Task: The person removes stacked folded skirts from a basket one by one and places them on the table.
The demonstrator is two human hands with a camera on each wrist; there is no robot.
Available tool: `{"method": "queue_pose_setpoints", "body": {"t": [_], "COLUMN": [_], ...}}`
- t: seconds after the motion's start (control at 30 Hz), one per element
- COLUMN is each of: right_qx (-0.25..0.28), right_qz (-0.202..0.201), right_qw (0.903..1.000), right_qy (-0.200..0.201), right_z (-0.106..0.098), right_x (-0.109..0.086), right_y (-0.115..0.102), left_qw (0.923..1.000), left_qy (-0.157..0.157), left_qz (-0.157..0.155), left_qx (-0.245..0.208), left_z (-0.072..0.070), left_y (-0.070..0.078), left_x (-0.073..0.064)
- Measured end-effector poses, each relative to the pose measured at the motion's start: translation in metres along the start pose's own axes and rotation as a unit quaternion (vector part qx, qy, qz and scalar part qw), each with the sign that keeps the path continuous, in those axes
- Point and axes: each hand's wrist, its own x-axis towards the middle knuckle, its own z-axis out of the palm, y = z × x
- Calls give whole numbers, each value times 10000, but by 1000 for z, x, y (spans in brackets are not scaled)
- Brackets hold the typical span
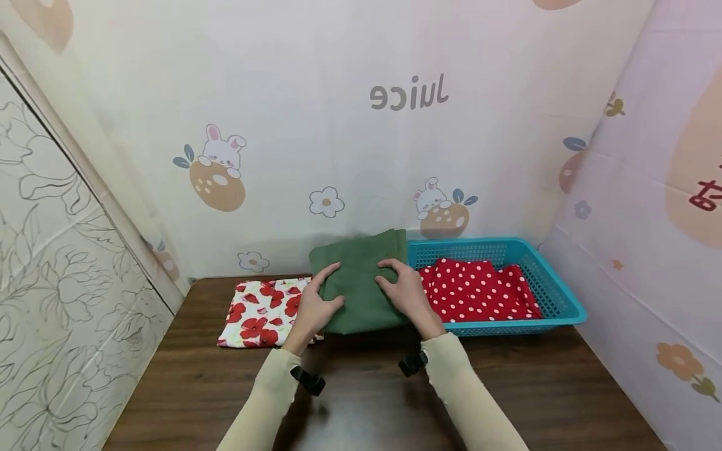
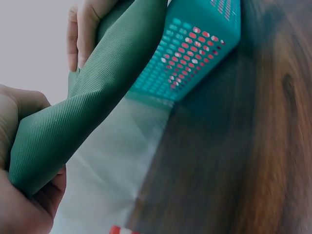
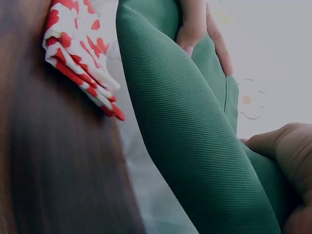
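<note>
Together, the left hand and right hand pinch the green cloth between them; it stretches from hand to hand, and the blue basket is nearer the right.

One legible word in the head view: "Juice", plain grey letters, printed on the pale back sheet. It's mirror-reversed: the capital J sits at the right end and the rest runs leftward in lowercase, dot on the i visible. The line tilts a bit, J end higher than e end. It sits above the smaller rabbit print, slightly left of it.

Second marking: dark red character on the right-hand sheet, over a large pale orange patch. The frame edge cuts it off, so can't tell what it reads.
</note>
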Motion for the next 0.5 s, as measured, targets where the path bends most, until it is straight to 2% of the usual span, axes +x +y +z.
{"method": "queue_pose_setpoints", "body": {"t": [0.17,0.33,0.5], "right_qx": [-95,-215,-161], "right_qz": [126,254,379], "right_qw": [9999,9994,9989], "right_qy": [-35,-100,-232], "right_z": [21,40,57], "right_x": [-4,-10,-18], "right_y": [9,21,34], "left_qw": [9998,9991,9990], "left_qy": [79,77,-7], "left_qz": [-151,-223,-217], "left_qx": [122,348,400], "left_z": [-2,3,10], "left_y": [-19,-40,-55], "left_x": [-4,-9,-13]}}
